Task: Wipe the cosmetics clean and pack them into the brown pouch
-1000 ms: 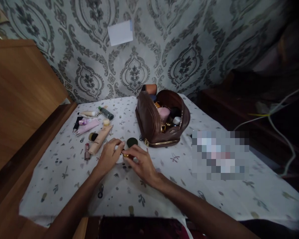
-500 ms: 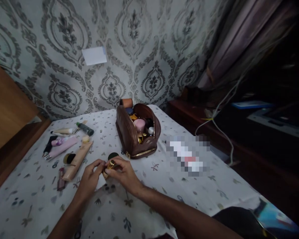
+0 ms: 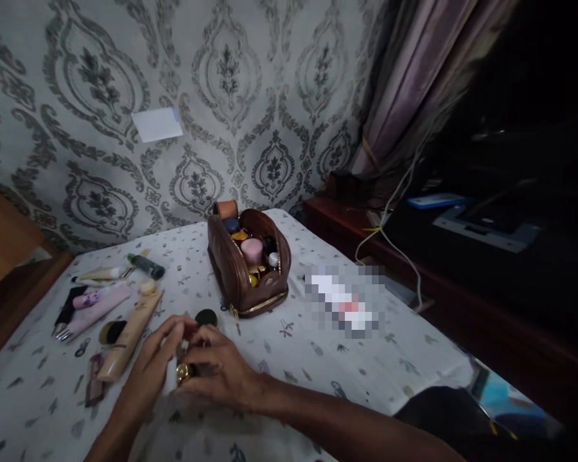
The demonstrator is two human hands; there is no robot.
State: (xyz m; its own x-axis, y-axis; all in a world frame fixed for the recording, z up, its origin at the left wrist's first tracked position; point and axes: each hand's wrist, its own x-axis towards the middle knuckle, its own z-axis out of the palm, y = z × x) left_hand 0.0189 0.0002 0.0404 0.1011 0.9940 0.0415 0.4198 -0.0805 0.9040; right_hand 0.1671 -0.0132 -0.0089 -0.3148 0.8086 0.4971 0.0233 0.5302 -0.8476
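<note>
My left hand [image 3: 158, 356] and my right hand [image 3: 224, 372] meet over the front of the table. Between my right fingertips is a small gold item [image 3: 183, 372] with a round, shiny end; its kind is unclear. My left hand is closed along a flat white piece [image 3: 170, 377], paper or cloth, that lies against the gold item. My fingers hide part of both. Just beyond my hands a dark green round lid [image 3: 206, 317] rests on the cloth. Behind it stands an unzipped brown cosmetic bag [image 3: 224, 269] holding a pink-lidded jar [image 3: 252, 251] and several small bottles.
To the left lie a beige tube [image 3: 131, 337], a lip gloss [image 3: 95, 380], a pink tube [image 3: 108, 308], a dark green tube [image 3: 146, 265] and other cosmetics. A blurred-out item [image 3: 344, 301] is right of the bag. White cables [image 3: 404, 244] hang past the table's right edge.
The view has swung right, so the table's contents appear farther left and slightly lower. My fingers have turned the gold item, and its round end now faces me.
</note>
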